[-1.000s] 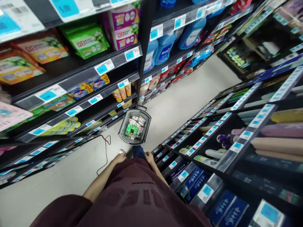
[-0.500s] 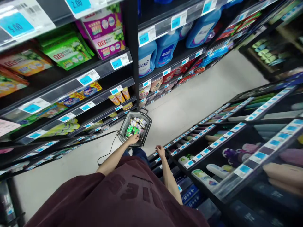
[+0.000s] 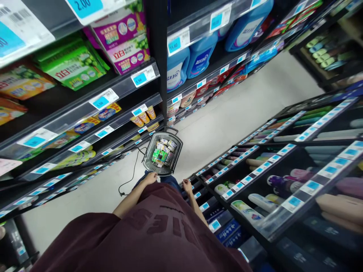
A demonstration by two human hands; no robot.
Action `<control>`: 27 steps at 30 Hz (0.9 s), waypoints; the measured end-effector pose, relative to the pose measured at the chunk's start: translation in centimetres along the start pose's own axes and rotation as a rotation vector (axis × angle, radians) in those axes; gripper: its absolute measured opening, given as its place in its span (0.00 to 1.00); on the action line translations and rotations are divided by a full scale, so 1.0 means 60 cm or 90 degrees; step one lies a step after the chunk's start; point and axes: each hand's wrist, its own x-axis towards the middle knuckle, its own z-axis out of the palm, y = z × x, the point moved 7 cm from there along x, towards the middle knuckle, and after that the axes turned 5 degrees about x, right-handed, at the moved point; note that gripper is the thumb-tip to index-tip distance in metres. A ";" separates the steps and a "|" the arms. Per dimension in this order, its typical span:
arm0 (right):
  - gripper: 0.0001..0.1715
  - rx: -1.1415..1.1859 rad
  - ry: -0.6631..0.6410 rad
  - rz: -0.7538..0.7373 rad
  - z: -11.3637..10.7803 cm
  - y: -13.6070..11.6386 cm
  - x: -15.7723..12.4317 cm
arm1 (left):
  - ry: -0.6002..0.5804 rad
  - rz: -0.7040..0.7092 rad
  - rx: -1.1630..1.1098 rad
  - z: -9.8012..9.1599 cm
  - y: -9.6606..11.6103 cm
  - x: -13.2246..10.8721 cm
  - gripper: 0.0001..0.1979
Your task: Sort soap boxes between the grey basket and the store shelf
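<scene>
A grey shopping basket (image 3: 177, 158) stands before my legs, its handle (image 3: 171, 130) leaning toward the far end. Several small packages (image 3: 161, 155), green and white, lie in it. My left hand (image 3: 151, 178) is at the basket's near left corner, its fingers loosely curled and nothing visible in them. I cannot tell whether it touches the rim. To the right of the basket, my right hand (image 3: 187, 186) is near the low shelves, its fingers curled in and nothing seen in them.
Left shelves hold green detergent bags (image 3: 74, 64), purple boxes (image 3: 129, 51) and blue bottles (image 3: 202, 54). Right shelves carry bottles (image 3: 246, 211) close to my arm. A black cable (image 3: 133, 175) hangs left of the basket. The pale aisle floor (image 3: 210, 128) runs ahead between the shelves.
My left hand has drawn back from over the packages to the basket's near edge. My right hand has moved slightly down and left. The view has shifted a little.
</scene>
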 end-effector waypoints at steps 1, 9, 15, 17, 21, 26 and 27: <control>0.15 0.000 -0.004 0.004 0.010 -0.009 -0.004 | 0.007 -0.003 -0.006 -0.015 -0.002 0.004 0.14; 0.14 0.055 -0.005 0.006 0.075 -0.103 0.068 | 0.026 -0.032 -0.060 -0.083 -0.021 0.079 0.15; 0.21 0.191 0.044 -0.021 0.159 -0.087 0.155 | -0.035 -0.050 -0.041 -0.029 -0.080 0.204 0.15; 0.24 0.232 0.075 -0.012 0.192 -0.046 0.161 | -0.041 -0.064 -0.015 -0.006 -0.104 0.267 0.16; 0.24 0.266 0.136 0.042 0.257 0.065 0.149 | -0.012 -0.099 0.035 0.035 -0.147 0.440 0.20; 0.20 0.155 0.136 0.054 0.301 0.152 0.147 | 0.098 -0.144 0.074 0.059 -0.175 0.701 0.30; 0.18 0.131 0.131 0.049 0.301 0.156 0.152 | 0.120 -0.155 0.079 0.059 -0.176 0.748 0.32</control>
